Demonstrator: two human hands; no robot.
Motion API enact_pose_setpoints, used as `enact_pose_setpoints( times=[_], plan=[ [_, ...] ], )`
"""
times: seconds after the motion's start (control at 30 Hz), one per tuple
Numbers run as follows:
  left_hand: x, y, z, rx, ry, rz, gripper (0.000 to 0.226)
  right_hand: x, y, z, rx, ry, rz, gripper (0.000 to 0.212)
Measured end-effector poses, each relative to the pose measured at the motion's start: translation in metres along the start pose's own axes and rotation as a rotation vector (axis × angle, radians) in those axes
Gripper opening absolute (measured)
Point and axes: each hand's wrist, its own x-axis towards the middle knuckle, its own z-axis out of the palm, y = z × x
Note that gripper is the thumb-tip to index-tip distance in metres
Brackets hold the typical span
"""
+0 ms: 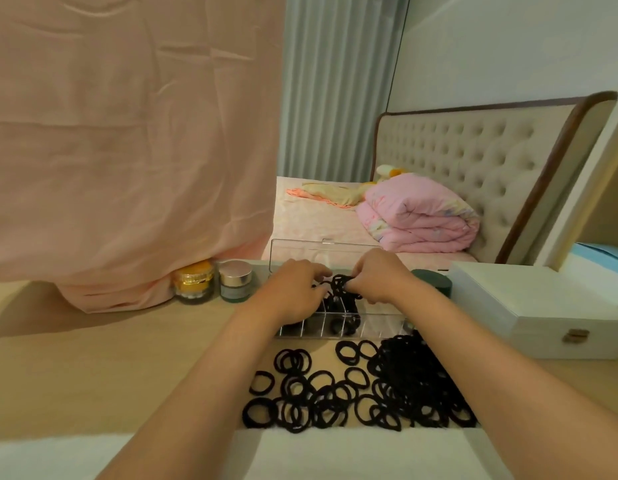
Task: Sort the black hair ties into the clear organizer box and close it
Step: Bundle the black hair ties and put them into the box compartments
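The left hand (293, 292) and right hand (380, 282) are both pinching a clump of black hair ties (340, 284) over the open clear organizer box (380, 323), its long axis running 9 to 3, the loose pile (397, 382) lying at its 6 o'clock on the surface (127, 375)

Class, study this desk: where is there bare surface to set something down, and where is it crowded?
Free: the desk patch left of the loose hair ties, before the two jars and pink cloth. Crowded: centre and right, where the left hand and right hand hold a bunch of ties over the organizer box, white box alongside.
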Motion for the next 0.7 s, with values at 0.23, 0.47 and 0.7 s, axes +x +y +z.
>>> enact_pose_setpoints(
  times=[0.23,0.47,0.7],
  plan=[
    [0.004,-0.002,0.007,0.049,-0.04,0.088,0.043,0.008,-0.006,0.011,-0.365,-0.147,-0.011,0.019],
    [0.003,0.006,0.012,0.255,-0.1,0.12,0.046,-0.017,0.004,-0.04,-0.094,-0.178,-0.141,0.045],
    [0.001,0.002,0.003,-0.053,-0.061,0.056,0.038,-0.039,0.017,-0.009,-0.177,-0.159,-0.308,0.042]
  ],
)
